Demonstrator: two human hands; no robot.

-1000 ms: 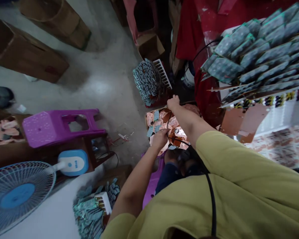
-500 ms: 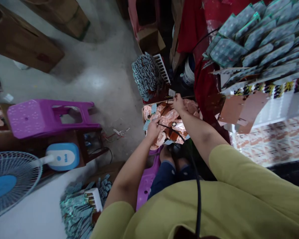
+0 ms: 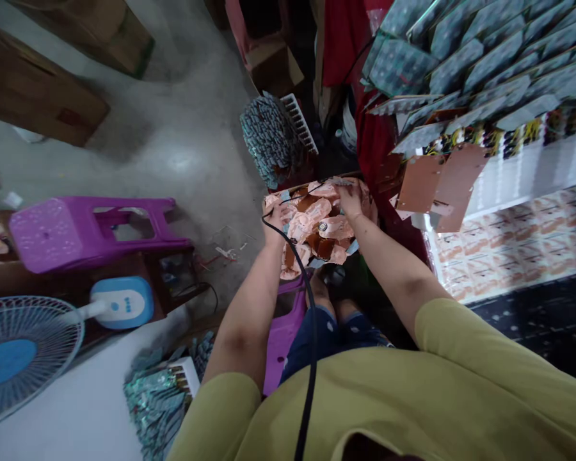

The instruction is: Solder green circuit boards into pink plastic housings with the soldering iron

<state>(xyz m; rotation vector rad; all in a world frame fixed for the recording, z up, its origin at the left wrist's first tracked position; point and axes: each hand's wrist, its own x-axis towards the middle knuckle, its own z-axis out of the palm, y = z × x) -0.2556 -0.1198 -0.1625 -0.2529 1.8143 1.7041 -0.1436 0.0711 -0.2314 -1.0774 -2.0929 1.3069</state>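
Between left hand [image 3: 274, 216] and right hand [image 3: 351, 202], pinkish pieces [image 3: 315, 211] appear light, stiff and best lifted by their edges; whether fingers are spread or pinching cannot be told.

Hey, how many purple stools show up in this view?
2. One purple stool is at the left of the picture, above the fan; another purple stool is beside the person's legs, partly covered. More could be hidden.
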